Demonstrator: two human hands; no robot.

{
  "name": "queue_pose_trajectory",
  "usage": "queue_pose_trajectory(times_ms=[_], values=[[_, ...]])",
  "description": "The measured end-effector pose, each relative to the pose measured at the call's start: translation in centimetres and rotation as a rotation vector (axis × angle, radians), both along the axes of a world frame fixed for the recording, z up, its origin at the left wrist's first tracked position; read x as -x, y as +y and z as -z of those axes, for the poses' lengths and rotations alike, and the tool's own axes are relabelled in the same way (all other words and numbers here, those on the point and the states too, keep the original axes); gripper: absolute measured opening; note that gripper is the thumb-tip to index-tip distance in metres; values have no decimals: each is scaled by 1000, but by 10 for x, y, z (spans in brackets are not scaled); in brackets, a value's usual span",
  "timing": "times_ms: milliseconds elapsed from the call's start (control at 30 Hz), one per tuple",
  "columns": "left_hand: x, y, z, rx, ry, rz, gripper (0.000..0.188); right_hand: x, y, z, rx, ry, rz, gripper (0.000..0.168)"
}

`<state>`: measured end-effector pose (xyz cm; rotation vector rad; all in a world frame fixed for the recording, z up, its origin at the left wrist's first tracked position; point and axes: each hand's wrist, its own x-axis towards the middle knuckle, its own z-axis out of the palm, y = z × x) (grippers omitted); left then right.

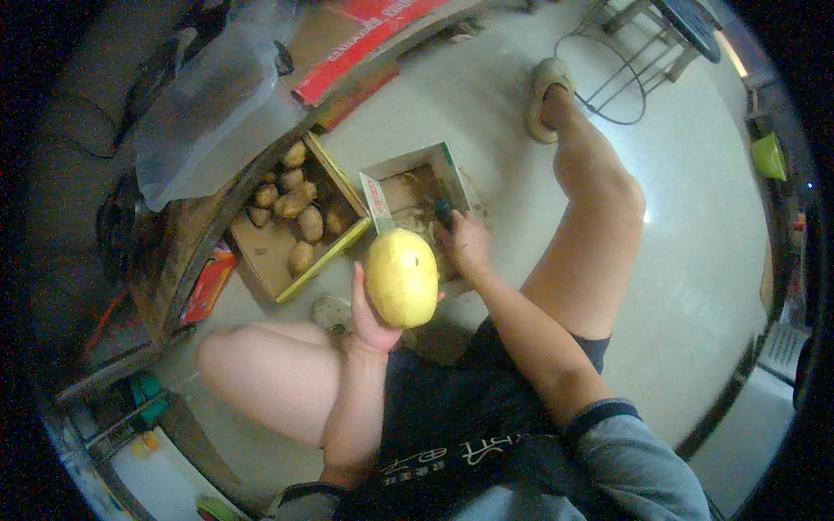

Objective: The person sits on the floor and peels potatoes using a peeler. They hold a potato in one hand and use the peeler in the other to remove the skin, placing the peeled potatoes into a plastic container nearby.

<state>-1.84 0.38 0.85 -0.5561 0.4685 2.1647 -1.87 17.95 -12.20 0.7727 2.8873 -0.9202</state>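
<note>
A large peeled potato (402, 279), pale yellow with a small dark spot, lies in my left hand (373, 319), which supports it from below. My right hand (468, 246) is closed around the dark handle of a tool (444, 212), above the right side of an open cardboard box; the tool's working end is not clear. Inside that box (456, 170) lie brownish peelings (412, 220). To its left, a shallow cardboard box with yellow edges (326, 253) holds several unpeeled potatoes (294, 200).
A translucent plastic bin (215, 124) and a red-edged carton (365, 49) stand at the upper left. My bent legs flank the boxes. A stool with a round metal ring (642, 84) stands at the upper right, beyond my slippered foot (546, 98).
</note>
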Motion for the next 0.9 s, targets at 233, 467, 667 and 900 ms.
queue_pose_trajectory(times_ms=[233, 467, 667, 900], values=[[3, -4, -4, -44, 59, -152, 72, 8, -4, -45, 420, 61, 239, 39], [2, -10, 2, 20, 92, -216, 76, 10, -17, -103, 1219, 311, 564, 29], [7, -5, 15, 193, -56, -272, 64, 4, -45, -117, 1155, 433, 322, 19], [-2, 1, 10, 287, -224, -297, 65, -18, -72, -126, 674, 496, 61, 25]])
